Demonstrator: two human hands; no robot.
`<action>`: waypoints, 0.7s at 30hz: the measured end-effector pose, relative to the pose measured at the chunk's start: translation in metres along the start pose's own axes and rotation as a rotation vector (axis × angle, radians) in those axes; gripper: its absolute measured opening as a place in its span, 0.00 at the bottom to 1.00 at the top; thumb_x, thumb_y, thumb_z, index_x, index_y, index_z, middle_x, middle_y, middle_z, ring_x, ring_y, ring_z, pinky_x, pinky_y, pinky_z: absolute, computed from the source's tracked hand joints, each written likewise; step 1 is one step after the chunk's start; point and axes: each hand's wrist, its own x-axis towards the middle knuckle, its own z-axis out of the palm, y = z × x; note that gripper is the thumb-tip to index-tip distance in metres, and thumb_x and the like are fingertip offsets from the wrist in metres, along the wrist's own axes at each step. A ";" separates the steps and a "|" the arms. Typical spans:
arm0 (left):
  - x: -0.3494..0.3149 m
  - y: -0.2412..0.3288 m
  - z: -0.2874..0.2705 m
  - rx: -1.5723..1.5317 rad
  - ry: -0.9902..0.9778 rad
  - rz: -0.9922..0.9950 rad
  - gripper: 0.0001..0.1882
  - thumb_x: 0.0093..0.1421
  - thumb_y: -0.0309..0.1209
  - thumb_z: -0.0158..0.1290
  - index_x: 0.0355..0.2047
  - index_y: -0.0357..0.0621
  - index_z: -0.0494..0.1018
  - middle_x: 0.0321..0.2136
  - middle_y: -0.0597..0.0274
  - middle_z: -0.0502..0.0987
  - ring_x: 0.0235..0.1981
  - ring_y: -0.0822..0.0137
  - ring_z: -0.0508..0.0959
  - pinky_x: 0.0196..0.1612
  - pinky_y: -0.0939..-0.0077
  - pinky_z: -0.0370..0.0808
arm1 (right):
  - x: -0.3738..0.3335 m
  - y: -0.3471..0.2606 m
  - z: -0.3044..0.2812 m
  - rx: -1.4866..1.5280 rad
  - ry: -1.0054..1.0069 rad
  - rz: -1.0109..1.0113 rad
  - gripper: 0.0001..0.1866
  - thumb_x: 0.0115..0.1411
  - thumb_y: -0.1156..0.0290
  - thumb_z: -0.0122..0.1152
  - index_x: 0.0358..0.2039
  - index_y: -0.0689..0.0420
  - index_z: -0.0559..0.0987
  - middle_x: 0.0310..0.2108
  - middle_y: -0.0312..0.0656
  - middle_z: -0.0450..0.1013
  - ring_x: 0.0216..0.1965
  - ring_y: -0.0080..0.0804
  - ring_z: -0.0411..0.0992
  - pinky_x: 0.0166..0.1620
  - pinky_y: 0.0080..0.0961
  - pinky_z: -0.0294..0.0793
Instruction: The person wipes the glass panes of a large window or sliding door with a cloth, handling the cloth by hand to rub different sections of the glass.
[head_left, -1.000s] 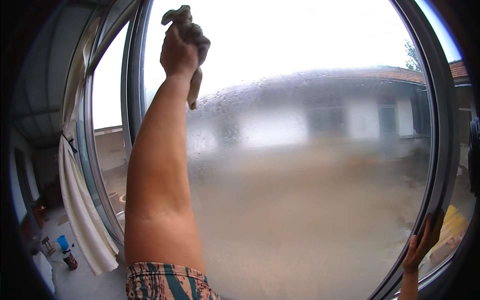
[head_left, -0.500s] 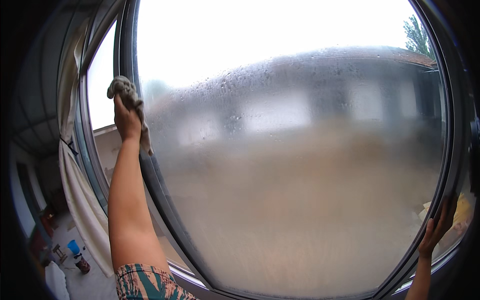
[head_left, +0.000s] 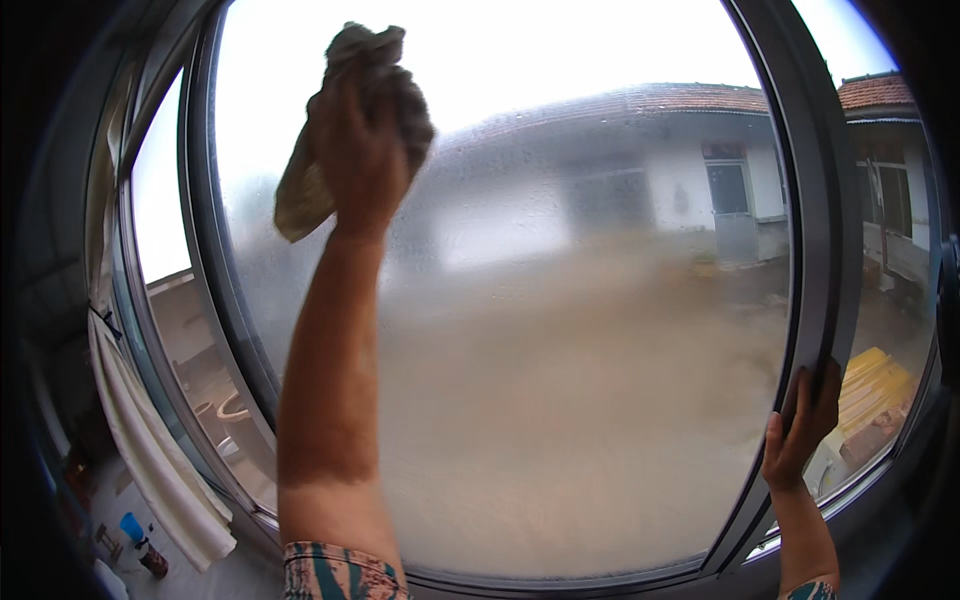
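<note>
A large window pane (head_left: pixel 560 390) fills the middle, fogged and dotted with droplets. My left hand (head_left: pixel 365 150) is raised to its upper left, closed around a bunched grey-brown cloth (head_left: pixel 305 195) held up at the glass. One end of the cloth hangs down beside the wrist. Low on the right, my right hand (head_left: pixel 803 425) rests against the dark window frame (head_left: pixel 822 200), its fingers stretched up along the upright and holding nothing.
At the left hangs a cream curtain (head_left: pixel 150 450), tied at mid-height. Below it on the floor are a blue container (head_left: pixel 131 526) and a dark bottle-like object (head_left: pixel 152 560). Through the glass show a tiled-roof building (head_left: pixel 735 190) and a stack of yellow things (head_left: pixel 872 390).
My left hand has swept the cloth from the left frame rightward and up across the glass. My view has shifted right, showing more beyond the right upright. The right hand stays at the frame.
</note>
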 end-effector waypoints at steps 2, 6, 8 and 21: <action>0.013 0.061 0.036 -0.097 0.153 0.122 0.16 0.59 0.36 0.51 0.46 0.42 0.70 0.43 0.52 0.73 0.46 0.54 0.72 0.54 0.56 0.62 | 0.004 0.000 -0.003 0.018 0.010 -0.011 0.29 0.64 0.56 0.38 0.62 0.59 0.61 0.64 0.60 0.50 0.64 0.58 0.49 0.62 0.47 0.45; 0.019 0.188 0.066 -0.449 0.129 0.076 0.13 0.49 0.29 0.54 0.36 0.43 0.71 0.39 0.49 0.72 0.50 0.50 0.69 0.56 0.52 0.61 | 0.003 -0.004 -0.002 0.031 -0.001 -0.019 0.29 0.65 0.56 0.38 0.62 0.58 0.61 0.64 0.60 0.49 0.64 0.59 0.49 0.61 0.50 0.45; 0.027 0.245 0.077 -0.432 0.123 0.059 0.18 0.47 0.30 0.58 0.40 0.46 0.70 0.45 0.55 0.72 0.50 0.53 0.69 0.53 0.53 0.63 | 0.013 -0.002 -0.006 0.050 0.011 -0.008 0.29 0.65 0.56 0.37 0.62 0.58 0.61 0.64 0.61 0.49 0.63 0.60 0.50 0.61 0.50 0.46; -0.056 0.123 -0.030 -0.207 -0.185 0.000 0.19 0.53 0.26 0.51 0.47 0.43 0.67 0.50 0.51 0.68 0.56 0.49 0.66 0.58 0.54 0.63 | 0.014 -0.002 -0.011 -0.008 0.007 -0.035 0.28 0.65 0.56 0.38 0.62 0.58 0.62 0.64 0.60 0.51 0.64 0.59 0.50 0.62 0.49 0.47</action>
